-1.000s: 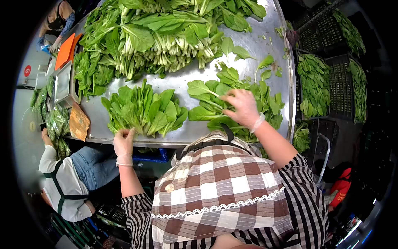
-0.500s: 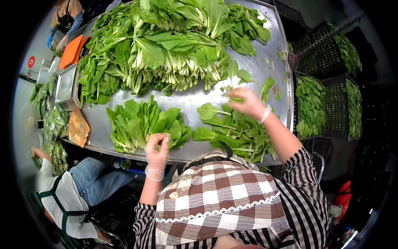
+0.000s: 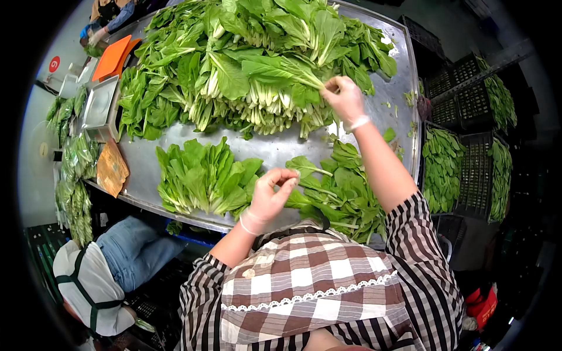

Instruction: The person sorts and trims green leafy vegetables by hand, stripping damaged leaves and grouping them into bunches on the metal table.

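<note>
Green leafy stalk [image 3: 285, 71]: I judged it light, soft-leaved, easily bruised; best held at its stem base, where the right hand [image 3: 345, 98] pinched it. Left hand [image 3: 272, 195]: grip indeterminable.

Before us on the counter [image 3: 275, 143], a heap of greens [image 3: 228, 82] fills the far side. Nearer us, a bunch of greens [image 3: 202, 175] lies left and a loose pile [image 3: 345, 196] right, our left hand [image 3: 269, 196] between them. Our right hand [image 3: 344, 98] is at the stem end of a leafy stalk [image 3: 278, 69] on the heap's near side. Left of the heap we have a tray [image 3: 100, 108], a panel [image 3: 112, 58] just behind it; beyond the counter's right edge, greens sit in crates [image 3: 475, 169].
</note>
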Available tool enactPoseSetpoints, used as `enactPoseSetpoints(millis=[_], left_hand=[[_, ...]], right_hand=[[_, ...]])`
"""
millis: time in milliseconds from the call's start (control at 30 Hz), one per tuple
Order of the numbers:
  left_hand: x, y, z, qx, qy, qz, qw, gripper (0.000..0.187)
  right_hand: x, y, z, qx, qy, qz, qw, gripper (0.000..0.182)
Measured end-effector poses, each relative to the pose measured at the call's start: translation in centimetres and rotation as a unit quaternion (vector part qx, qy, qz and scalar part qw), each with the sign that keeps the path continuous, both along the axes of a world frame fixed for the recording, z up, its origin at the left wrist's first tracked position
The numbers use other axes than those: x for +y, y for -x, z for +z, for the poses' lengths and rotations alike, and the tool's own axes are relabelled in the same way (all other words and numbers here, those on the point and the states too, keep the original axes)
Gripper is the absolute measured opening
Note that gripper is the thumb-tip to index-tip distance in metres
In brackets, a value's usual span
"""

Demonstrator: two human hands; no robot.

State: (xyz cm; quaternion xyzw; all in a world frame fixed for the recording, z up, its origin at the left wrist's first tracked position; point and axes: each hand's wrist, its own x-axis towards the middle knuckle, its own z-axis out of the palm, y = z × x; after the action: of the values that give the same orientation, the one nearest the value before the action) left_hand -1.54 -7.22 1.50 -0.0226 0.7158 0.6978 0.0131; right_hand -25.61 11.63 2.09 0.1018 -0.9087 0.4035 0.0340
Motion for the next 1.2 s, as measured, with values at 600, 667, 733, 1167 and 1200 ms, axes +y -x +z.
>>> enactPoseSetpoints(millis=[600,667,733,1167,1200], left_hand=[[4.4,1.2,-0.7,-0.168,-0.185,-0.018,0.968,0.021],[4.2,0.1,-0.5,-0.179,-0.186,-0.051,0.965,0.016],[4.2,-1.1,-0.9,-0.147,-0.202,-0.054,0.967,0.014],[2.6,-1.3,0.2,-0.149,-0.245,0.068,0.955,0.010],[2.5,-1.3,0.6,-0.156,-0.250,0.072,0.953,0.010]], right_hand=[[3.3,-20.9,-3.0,-0.319,0.421,0.028,0.848,0.021],[3.6,-21.9,-4.3,-0.370,0.441,-0.001,0.818,0.020],[3.8,-23.2,-5.5,-0.358,0.460,-0.055,0.811,0.021],[-2.9,-9.4,-2.8,-0.333,0.432,-0.093,0.833,0.033],[-3.5,-8.5,-2.8,-0.341,0.437,-0.105,0.826,0.031]])
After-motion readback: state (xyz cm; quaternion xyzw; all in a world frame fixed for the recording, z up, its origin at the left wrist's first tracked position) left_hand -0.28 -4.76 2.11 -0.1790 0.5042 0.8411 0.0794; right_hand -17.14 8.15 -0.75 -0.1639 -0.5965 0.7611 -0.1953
